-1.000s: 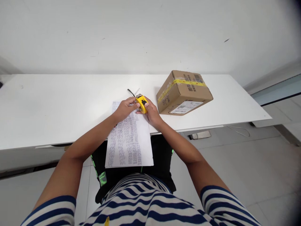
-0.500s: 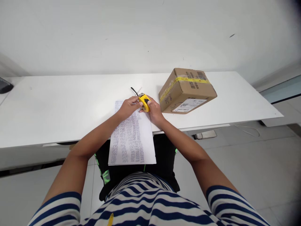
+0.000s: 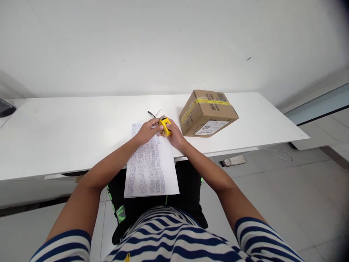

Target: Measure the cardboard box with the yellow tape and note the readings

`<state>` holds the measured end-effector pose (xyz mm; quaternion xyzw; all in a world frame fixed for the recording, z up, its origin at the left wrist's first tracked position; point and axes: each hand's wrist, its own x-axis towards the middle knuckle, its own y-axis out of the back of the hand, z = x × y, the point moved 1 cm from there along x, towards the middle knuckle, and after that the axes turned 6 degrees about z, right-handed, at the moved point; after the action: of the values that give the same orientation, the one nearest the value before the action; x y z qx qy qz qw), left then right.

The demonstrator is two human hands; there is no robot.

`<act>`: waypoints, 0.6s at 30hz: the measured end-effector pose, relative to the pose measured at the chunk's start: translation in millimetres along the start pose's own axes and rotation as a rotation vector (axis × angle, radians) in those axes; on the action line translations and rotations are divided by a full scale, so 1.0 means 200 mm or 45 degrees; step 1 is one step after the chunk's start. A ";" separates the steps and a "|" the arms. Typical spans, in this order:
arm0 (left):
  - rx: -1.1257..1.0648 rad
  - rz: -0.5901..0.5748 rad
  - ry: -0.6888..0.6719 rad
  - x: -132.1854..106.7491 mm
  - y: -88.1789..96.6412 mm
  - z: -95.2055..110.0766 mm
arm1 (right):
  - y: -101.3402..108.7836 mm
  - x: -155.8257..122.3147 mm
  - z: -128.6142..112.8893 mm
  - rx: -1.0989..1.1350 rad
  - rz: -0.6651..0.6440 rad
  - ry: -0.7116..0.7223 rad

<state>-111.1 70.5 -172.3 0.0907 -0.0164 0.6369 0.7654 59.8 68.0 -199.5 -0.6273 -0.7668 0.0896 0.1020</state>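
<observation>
A small yellow and black tape measure [image 3: 165, 127] is held between both hands above the far end of a printed sheet of paper [image 3: 149, 165]. My left hand [image 3: 147, 130] pinches its left side with thumb and fingers. My right hand [image 3: 176, 136] is wrapped round its right side, thumb on top. The paper lies on the white table [image 3: 71, 127] and hangs over the near edge toward my lap.
A taped cardboard box [image 3: 207, 112] with a shipping label sits on the table just right of my hands. A thin black pen-like object [image 3: 151, 114] lies behind the tape measure. A dark object [image 3: 5, 107] shows at the far left. Wall behind, tiled floor at right.
Both hands stay closed on the tape measure with only slight finger shifts. The view has moved as my head turned, first one way, then back.
</observation>
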 end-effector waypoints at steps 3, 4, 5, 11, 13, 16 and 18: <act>0.002 -0.015 0.027 0.01 0.01 0.00 | 0.00 0.00 0.00 0.012 -0.001 -0.007; -0.002 -0.024 0.043 0.01 0.01 0.00 | 0.00 -0.01 0.00 0.019 -0.005 -0.010; -0.009 -0.033 0.059 0.01 0.02 0.00 | -0.01 -0.01 0.00 0.024 -0.007 -0.010; -0.136 -0.013 0.106 0.05 0.06 -0.02 | -0.01 -0.01 0.04 -0.169 0.066 0.158; -0.125 0.011 0.118 0.06 0.07 -0.03 | -0.02 0.00 0.06 -0.243 0.119 0.207; -0.159 0.022 0.123 0.07 0.09 -0.02 | -0.04 0.00 0.05 -0.283 0.172 0.284; -0.205 0.018 0.118 0.07 0.10 0.00 | -0.05 -0.02 0.02 -0.353 0.175 0.405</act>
<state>-128.5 87.9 -167.4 -0.0011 -0.0328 0.6423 0.7657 50.1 62.1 -201.8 -0.6924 -0.7015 -0.1100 0.1280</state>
